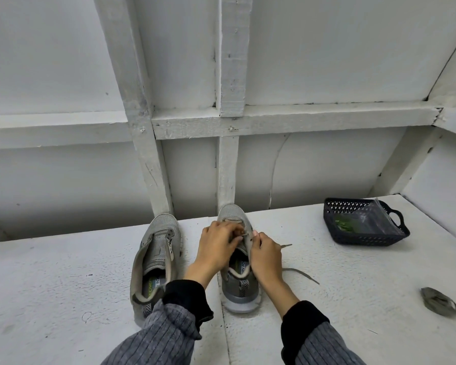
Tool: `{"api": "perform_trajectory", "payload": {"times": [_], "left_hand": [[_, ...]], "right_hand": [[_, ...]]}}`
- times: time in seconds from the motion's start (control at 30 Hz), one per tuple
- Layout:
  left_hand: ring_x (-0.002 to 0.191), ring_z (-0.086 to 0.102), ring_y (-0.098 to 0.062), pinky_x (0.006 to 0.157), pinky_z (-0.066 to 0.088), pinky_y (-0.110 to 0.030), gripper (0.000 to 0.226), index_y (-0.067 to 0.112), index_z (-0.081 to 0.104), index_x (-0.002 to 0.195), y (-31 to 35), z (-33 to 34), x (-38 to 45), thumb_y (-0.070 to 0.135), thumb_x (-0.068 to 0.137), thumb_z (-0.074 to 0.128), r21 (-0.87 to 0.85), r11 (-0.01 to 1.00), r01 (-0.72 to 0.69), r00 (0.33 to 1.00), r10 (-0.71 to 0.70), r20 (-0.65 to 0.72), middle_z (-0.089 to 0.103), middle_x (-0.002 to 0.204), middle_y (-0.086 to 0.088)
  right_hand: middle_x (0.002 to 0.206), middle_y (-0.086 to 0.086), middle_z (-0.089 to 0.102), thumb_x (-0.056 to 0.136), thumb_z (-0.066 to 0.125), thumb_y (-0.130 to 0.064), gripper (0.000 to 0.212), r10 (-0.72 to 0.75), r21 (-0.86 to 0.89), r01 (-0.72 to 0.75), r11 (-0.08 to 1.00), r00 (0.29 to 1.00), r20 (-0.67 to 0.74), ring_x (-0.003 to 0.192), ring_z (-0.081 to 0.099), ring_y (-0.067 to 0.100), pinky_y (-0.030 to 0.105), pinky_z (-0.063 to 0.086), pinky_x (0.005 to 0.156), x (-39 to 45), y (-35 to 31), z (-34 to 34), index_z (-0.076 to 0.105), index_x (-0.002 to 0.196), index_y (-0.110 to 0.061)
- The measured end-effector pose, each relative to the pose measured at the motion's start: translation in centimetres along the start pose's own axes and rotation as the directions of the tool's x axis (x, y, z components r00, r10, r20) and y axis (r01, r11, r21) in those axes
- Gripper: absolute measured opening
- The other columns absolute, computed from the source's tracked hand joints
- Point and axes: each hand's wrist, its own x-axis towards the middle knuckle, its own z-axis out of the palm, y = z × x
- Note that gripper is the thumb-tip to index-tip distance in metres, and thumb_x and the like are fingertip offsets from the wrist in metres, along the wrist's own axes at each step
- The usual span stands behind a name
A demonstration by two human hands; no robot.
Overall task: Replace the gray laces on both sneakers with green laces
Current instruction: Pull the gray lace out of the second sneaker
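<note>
Both hands are pinched on the gray lace at the right sneaker: left hand, right hand. Left sneaker is stood beside it on the table, unlaced. Green laces, bagged, are held in the black basket. A removed lace bundle is laid near.

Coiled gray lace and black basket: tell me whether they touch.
Apart. The head view shows the coiled gray lace lying on bare table well clear of the black basket.
</note>
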Motion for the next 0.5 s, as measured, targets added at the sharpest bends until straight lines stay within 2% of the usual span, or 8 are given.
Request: {"api": "perform_trajectory", "payload": {"times": [0.1, 0.2, 0.23, 0.3, 0.33, 0.37, 0.43, 0.5], "left_hand": [[0.105, 0.045, -0.016, 0.088, 0.032, -0.030, 0.016, 0.031, 0.069, 0.104, -0.4, 0.5, 0.2, 0.034, 0.094, 0.058, 0.028, 1.000, -0.005, 1.000, 0.006, -0.029, 0.063, 0.112, 0.017], [0.095, 0.054, -0.016, 0.083, 0.040, -0.030, 0.010, 0.028, 0.068, 0.086, -0.4, 0.8, 0.3, 0.023, 0.091, 0.062, -0.348, 0.932, 0.103, 0.977, -0.161, -0.141, 0.067, 0.095, 0.010], [0.092, 0.057, -0.016, 0.080, 0.042, -0.027, 0.012, 0.025, 0.066, 0.083, -0.2, 0.5, 0.2, 0.018, 0.092, 0.061, -0.525, 0.834, 0.172, 0.938, -0.301, -0.171, 0.067, 0.090, 0.007], [0.088, 0.056, -0.016, 0.075, 0.040, -0.024, 0.012, 0.017, 0.064, 0.086, -0.3, -0.4, 0.4, 0.014, 0.095, 0.057, -0.782, 0.544, 0.305, 0.796, -0.597, -0.105, 0.064, 0.087, 0.002], [0.087, 0.054, -0.017, 0.076, 0.039, -0.026, 0.011, 0.014, 0.063, 0.088, -0.7, -0.6, 0.5, 0.013, 0.096, 0.055, -0.832, 0.425, 0.356, 0.727, -0.685, -0.039, 0.062, 0.086, 0.000], [0.087, 0.052, -0.018, 0.077, 0.037, -0.027, 0.011, 0.012, 0.063, 0.091, -1.1, -0.7, 0.5, 0.013, 0.096, 0.054, -0.829, 0.387, 0.404, 0.698, -0.716, 0.007, 0.061, 0.087, -0.002], [0.094, 0.054, -0.019, 0.082, 0.038, -0.027, 0.010, 0.012, 0.061, 0.100, -1.6, -0.9, 0.1, 0.013, 0.097, 0.052, -0.747, 0.513, 0.422, 0.750, -0.661, -0.030, 0.062, 0.098, -0.003], [0.109, 0.051, -0.014, 0.093, 0.039, -0.028, 0.019, 0.016, 0.058, 0.116, -1.5, -1.2, -0.3, 0.017, 0.098, 0.051, -0.605, 0.743, 0.286, 0.868, -0.468, -0.165, 0.060, 0.113, 0.004]], "right_hand": [[0.091, 0.019, 0.067, 0.101, 0.040, -0.029, 0.038, -0.015, -0.009, 0.015, 1.000, 1.000, -0.005, 0.087, 0.060, 0.037, 0.037, 0.042, 0.069, 0.0, 0.0, 0.0, 0.065, 0.092, -0.003], [0.092, 0.019, 0.068, 0.102, 0.039, -0.028, 0.038, -0.009, -0.010, 0.009, 1.000, 1.000, 0.000, 0.088, 0.060, 0.036, 0.037, 0.042, 0.070, 0.0, 0.0, -0.1, 0.066, 0.095, -0.003], [0.092, 0.019, 0.068, 0.102, 0.039, -0.028, 0.037, -0.007, -0.008, 0.007, 1.000, 1.000, 0.000, 0.088, 0.060, 0.036, 0.037, 0.042, 0.070, 0.0, 0.0, -0.1, 0.066, 0.096, -0.003], [0.090, 0.020, 0.067, 0.102, 0.039, -0.027, 0.038, -0.010, -0.001, 0.010, 1.000, 1.000, 0.000, 0.086, 0.060, 0.036, 0.036, 0.041, 0.068, 0.0, 0.0, -0.1, 0.066, 0.093, -0.002], [0.088, 0.019, 0.067, 0.102, 0.040, -0.027, 0.038, -0.012, -0.002, 0.012, 1.000, 1.000, 0.001, 0.085, 0.060, 0.036, 0.035, 0.039, 0.066, 0.0, 0.0, -0.1, 0.065, 0.091, -0.001], [0.087, 0.019, 0.067, 0.102, 0.040, -0.027, 0.038, -0.014, 0.000, 0.014, 1.000, 1.000, 0.000, 0.083, 0.060, 0.035, 0.034, 0.037, 0.065, 0.0, 0.0, -0.1, 0.064, 0.089, 0.000], [0.085, 0.019, 0.067, 0.102, 0.040, -0.026, 0.038, -0.014, 0.022, 0.014, 1.000, 1.000, -0.003, 0.080, 0.059, 0.034, 0.033, 0.035, 0.063, -0.1, 0.1, -0.1, 0.064, 0.086, 0.000], [0.082, 0.019, 0.066, 0.102, 0.040, -0.026, 0.038, -0.012, 0.045, 0.012, 0.999, 1.000, -0.004, 0.076, 0.058, 0.032, 0.033, 0.035, 0.062, -0.1, 0.2, -0.1, 0.063, 0.084, -0.001]]}}
